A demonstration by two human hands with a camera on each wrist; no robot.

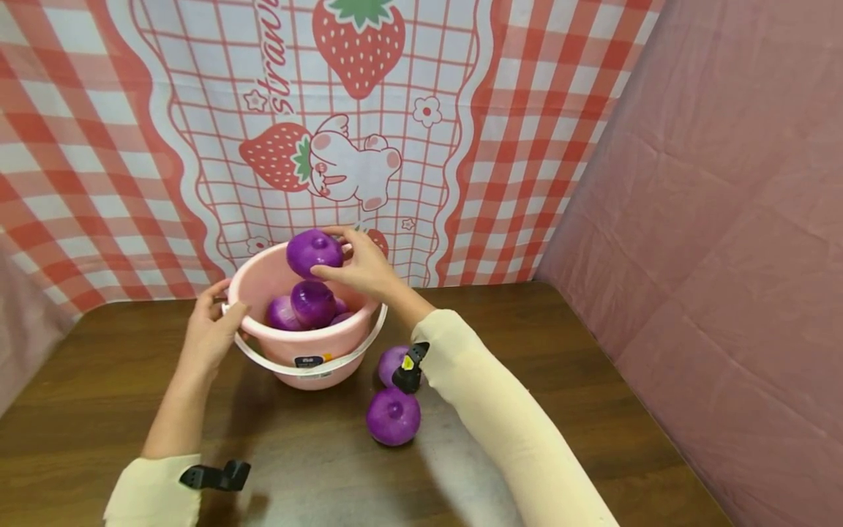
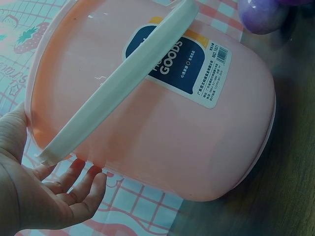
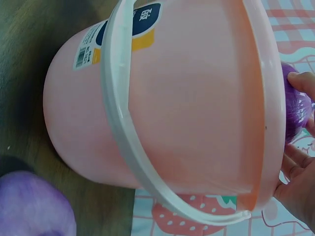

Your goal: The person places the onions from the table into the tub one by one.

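A pink bucket [image 1: 316,344] with a white handle [image 1: 309,368] stands on the table. My left hand [image 1: 209,329] grips its rim on the left side, also seen in the left wrist view with the fingers [image 2: 81,189] by the handle's end. In my right hand [image 1: 362,267] I hold a purple onion [image 1: 309,252] between thumb and fingers, over the far part of the bucket's mouth. Several purple onions [image 1: 312,304] lie inside the bucket. From the right wrist view, the held onion [image 3: 295,110] shows past the rim, partly hidden by it.
Two more purple onions, a nearer one [image 1: 393,417] and one [image 1: 393,364] partly covered by the right wrist's strap, lie on the wooden table [image 1: 316,454] right of the bucket. Behind hangs a strawberry-print cloth [image 1: 514,183]; a pink cloth [image 1: 711,219] hangs at the right.
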